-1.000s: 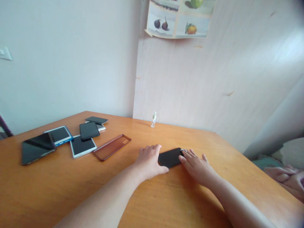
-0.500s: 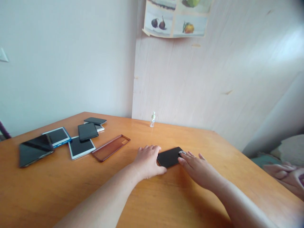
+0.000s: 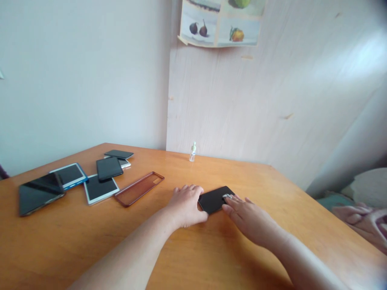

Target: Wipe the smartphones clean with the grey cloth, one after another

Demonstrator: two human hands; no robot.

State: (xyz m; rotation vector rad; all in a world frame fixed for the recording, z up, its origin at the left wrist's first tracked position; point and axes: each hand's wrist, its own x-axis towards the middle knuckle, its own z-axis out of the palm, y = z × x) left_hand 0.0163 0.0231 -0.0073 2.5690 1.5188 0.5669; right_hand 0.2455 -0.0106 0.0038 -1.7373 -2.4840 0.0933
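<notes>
A dark smartphone (image 3: 214, 199) lies flat on the table, slanting up to the right. My left hand (image 3: 188, 206) grips its left end, thumb at the near edge and fingers at the far edge. My right hand (image 3: 246, 217) rests over the right end, its fingers held together and pressing a small crumpled white cloth (image 3: 227, 196) on the screen. Most of the cloth is hidden under the fingers. To the left of my left hand lies a clear reddish phone case (image 3: 139, 189).
Several phones and tablets lie at the left, among them a black tablet (image 3: 41, 194), a white tablet (image 3: 101, 188) and a black phone (image 3: 109, 168) overlapping it. A small clear bottle (image 3: 192, 152) stands near the wall. Bedding (image 3: 367, 191) is beyond the table's right edge.
My right hand has slid the cloth slightly left across the phone's screen. My left hand keeps its grip. The whole view has shifted a little.
</notes>
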